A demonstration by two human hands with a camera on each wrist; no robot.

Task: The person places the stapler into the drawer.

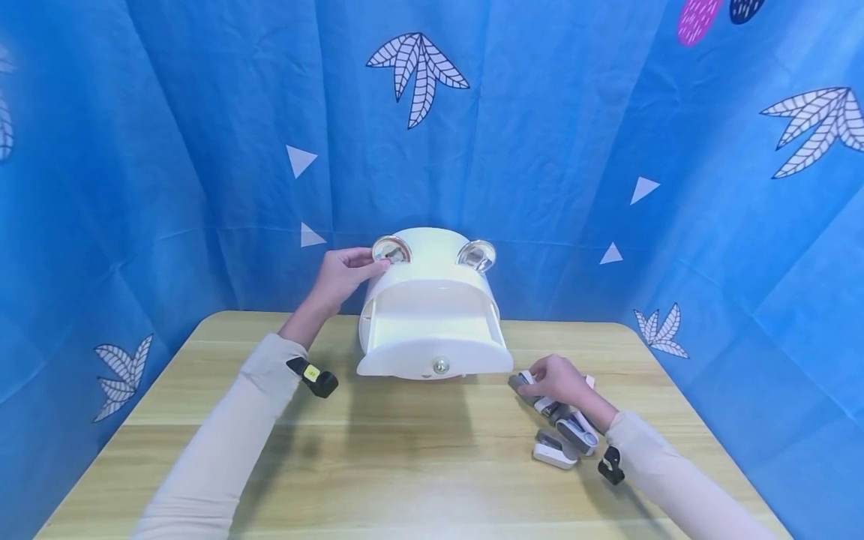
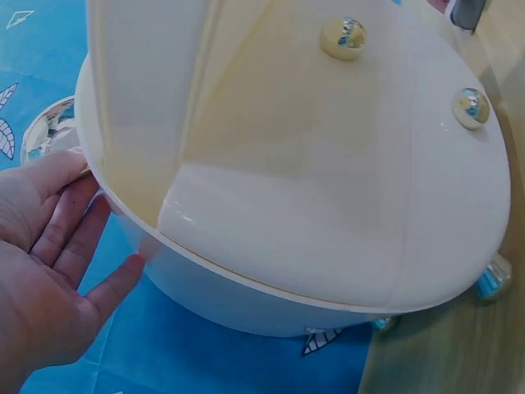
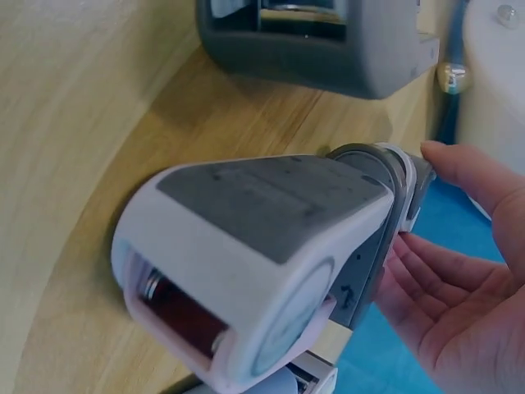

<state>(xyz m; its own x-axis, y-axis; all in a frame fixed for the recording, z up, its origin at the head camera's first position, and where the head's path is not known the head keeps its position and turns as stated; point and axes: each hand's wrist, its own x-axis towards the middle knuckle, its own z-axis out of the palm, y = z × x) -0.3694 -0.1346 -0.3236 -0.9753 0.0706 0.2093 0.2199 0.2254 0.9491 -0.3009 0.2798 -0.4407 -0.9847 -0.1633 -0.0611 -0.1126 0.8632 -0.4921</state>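
Note:
A white rounded drawer box (image 1: 432,255) with two shiny round ears stands at the back of the table, its top drawer (image 1: 435,356) pulled out. My left hand (image 1: 344,279) holds the box by its left ear (image 1: 391,250), thumb in front. From the left wrist view, the fingers (image 2: 78,238) lie along the box's outer side. To the right, my right hand (image 1: 556,379) pinches a small grey-and-white stapler (image 3: 414,176) between thumb and fingers. Beside it lie several similar staplers (image 1: 555,450), one close up in the right wrist view (image 3: 271,213).
A light wooden table (image 1: 418,480) carries everything. Blue patterned curtain (image 1: 540,150) hangs behind and on both sides. Gold knobs (image 2: 343,38) stick out from the drawer fronts, and short shiny feet (image 2: 494,277) hold the box off the table.

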